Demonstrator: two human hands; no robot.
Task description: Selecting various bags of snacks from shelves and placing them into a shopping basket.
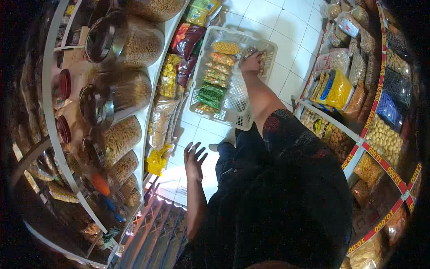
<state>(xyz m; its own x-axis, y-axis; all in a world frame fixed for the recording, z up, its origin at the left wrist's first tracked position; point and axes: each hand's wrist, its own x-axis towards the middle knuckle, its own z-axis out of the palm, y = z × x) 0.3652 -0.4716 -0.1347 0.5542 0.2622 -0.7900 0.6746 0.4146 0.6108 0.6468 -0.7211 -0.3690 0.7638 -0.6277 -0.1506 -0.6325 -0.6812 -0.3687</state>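
A light grey plastic basket [247, 126] rests low before me, over the white tiled floor. My right hand [251, 63] reaches into its far right corner, on small clear packs of brownish snacks [263, 60]; the fingers are partly hidden, so I cannot tell whether they grip one. Along the basket's left side lie packs of yellow snacks [226, 47], orange and mixed packs [216, 72] and green packs [211, 95]. My left hand [194, 160] hangs nearer my body, below the basket, with fingers spread and nothing in it.
On the left, shelves hold big clear jars of snacks [141, 43], with bagged goods [163, 122] stacked beside them. Racks on the right carry bagged nuts and a yellow pack [339, 89], their edges lined with red price strips [371, 116]. A folding metal gate [154, 232] stands at lower left.
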